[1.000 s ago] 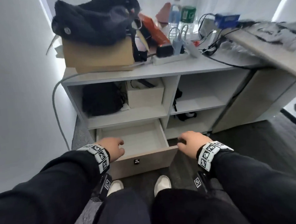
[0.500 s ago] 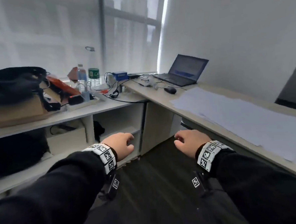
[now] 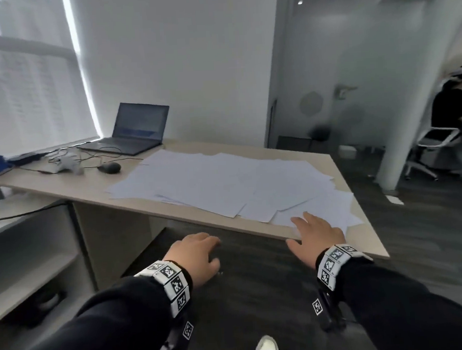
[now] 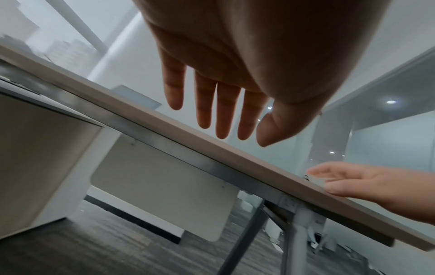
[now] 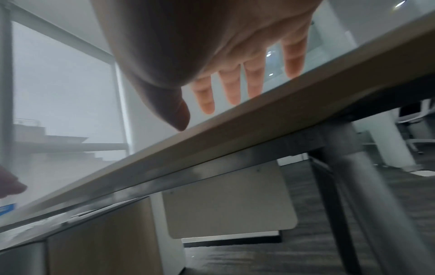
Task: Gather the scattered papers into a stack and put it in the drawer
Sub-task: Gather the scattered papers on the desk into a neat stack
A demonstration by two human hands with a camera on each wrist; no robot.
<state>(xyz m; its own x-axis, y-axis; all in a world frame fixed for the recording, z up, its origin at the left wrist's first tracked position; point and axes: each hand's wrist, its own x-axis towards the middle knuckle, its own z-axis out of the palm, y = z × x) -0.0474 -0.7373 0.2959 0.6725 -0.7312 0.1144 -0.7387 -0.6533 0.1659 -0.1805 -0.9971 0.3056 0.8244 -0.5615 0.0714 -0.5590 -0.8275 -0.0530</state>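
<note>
Loose white paper sheets (image 3: 225,186) lie fanned and overlapping across the right half of the light wood worktop (image 3: 71,186), a few corners reaching the near edge. I'd judge them light, floppy and slick on each other, so I'd sweep from the outer edges inward, then pinch the squared pile at both short sides. My right hand (image 3: 316,237) is spread flat, empty, fingertips over the nearest sheet at the worktop's front edge. My left hand (image 3: 195,254) is loosely spread, empty, short of the edge, over dark floor. Open dark laptop (image 3: 132,132), black mouse (image 3: 109,168) and cables sit far left, apart from the sheets. Drawer not in view.
</note>
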